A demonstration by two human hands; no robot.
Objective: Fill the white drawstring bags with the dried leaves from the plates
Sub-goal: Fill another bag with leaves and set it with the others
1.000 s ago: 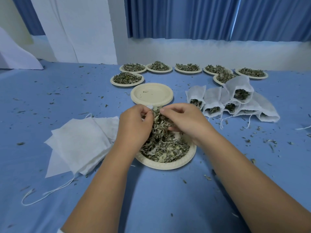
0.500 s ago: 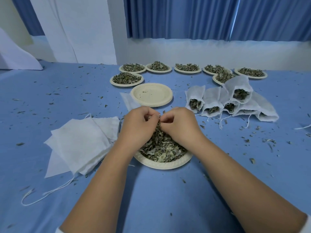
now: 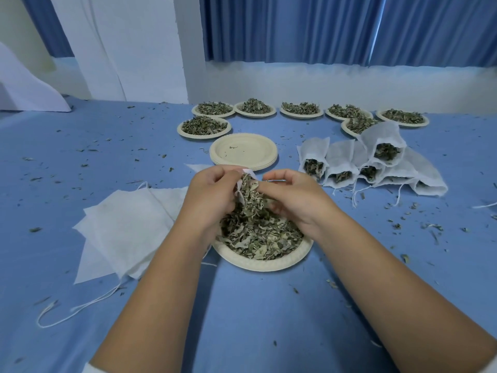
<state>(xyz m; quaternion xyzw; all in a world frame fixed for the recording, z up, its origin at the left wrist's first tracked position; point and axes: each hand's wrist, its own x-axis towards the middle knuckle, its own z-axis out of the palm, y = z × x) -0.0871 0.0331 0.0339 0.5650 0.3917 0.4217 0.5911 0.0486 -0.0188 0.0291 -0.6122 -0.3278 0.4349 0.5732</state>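
Working over the plate (image 3: 266, 266) closest to the near edge of the surface (image 3: 242, 319), both hands meet above its heap of leaves (image 3: 258, 232). The left hand (image 3: 212, 195) has its fingers curled, pinching the mouth of a bag (image 3: 248, 173), of which only a white scrap shows between the hands. The right hand (image 3: 293, 200) is clamped on a tuft of leaves at that mouth, apparently pushing it in.

The leaves look light, dry and brittle. Squeezed hard they would likely crumble, and the crumbs (image 3: 396, 226) strewn over the surface suggest they scatter easily. The bag seems thin and limp, prone to collapse shut, so the hem at the mouth is the sensible place to hold it, spread open, rather than by the cord.

Towards the left edge lie flat bags (image 3: 126, 224), a cord (image 3: 80, 308) trailing near. Beyond the hands sits a stack of empty plates (image 3: 243, 150). Right of it, filled bags (image 3: 338, 160) lie with mouths open. Full plates (image 3: 204, 126) line the far edge.
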